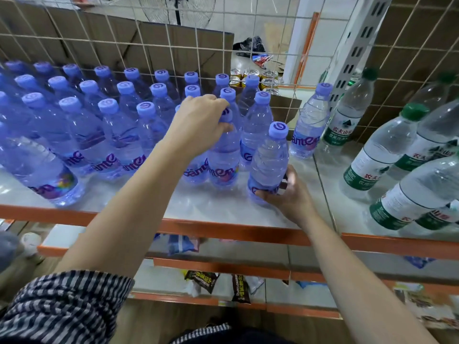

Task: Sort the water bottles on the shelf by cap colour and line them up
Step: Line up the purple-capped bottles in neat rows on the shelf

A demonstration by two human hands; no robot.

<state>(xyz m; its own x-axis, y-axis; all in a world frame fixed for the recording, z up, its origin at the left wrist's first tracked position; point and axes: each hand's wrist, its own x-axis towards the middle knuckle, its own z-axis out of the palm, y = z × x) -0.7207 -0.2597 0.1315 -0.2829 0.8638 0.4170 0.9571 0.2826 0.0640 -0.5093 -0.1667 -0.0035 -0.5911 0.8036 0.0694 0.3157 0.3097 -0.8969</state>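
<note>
On white shelf board (211, 212), left hand (198, 120) clamps fingers round purple cap (227, 117) of clear purple-tinted plastic bottle (222, 157); right hand (290, 194) fingers wrap base of neighbouring purple-capped bottle (269, 155), just beside.

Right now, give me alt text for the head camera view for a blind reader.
A person's left hand grips the top of one purple-capped bottle on a white shelf while the right hand holds a second bottle by its base. Purple-capped rows fill the left; green-capped bottles stand right.
</note>
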